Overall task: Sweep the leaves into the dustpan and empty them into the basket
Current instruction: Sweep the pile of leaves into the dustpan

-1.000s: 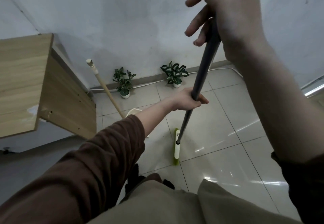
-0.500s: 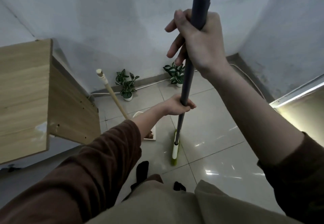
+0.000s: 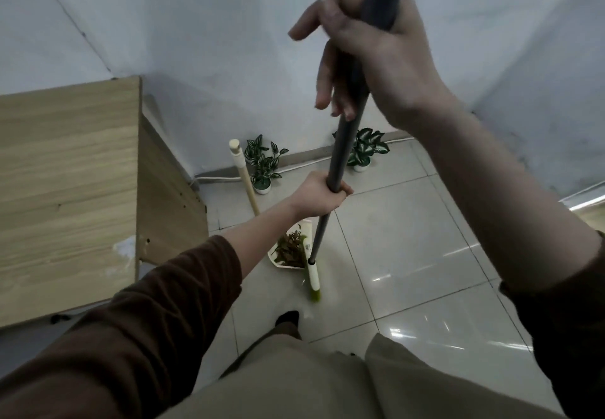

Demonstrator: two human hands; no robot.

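Observation:
I hold a broom with a long dark grey handle (image 3: 342,153) nearly upright. My right hand (image 3: 370,55) grips the handle near its top, index finger sticking out. My left hand (image 3: 319,194) grips it lower down. The broom's white and green head (image 3: 312,274) rests on the tiled floor, right beside the front of a white dustpan (image 3: 306,225). Reddish-brown and green leaves (image 3: 289,248) lie inside the pan. The dustpan's pale wooden handle (image 3: 244,176) rises up and to the left. No basket is in view.
A wooden table (image 3: 68,189) stands to the left, its side panel close to the dustpan. Two small potted plants, one (image 3: 263,163) and another (image 3: 365,150), sit against the white wall. My dark-socked foot (image 3: 288,318) stands just behind the broom head.
The broom head has moved left to the dustpan's front, and the leaves now show inside the pan. The view has tilted, so my right hand appears larger and higher.

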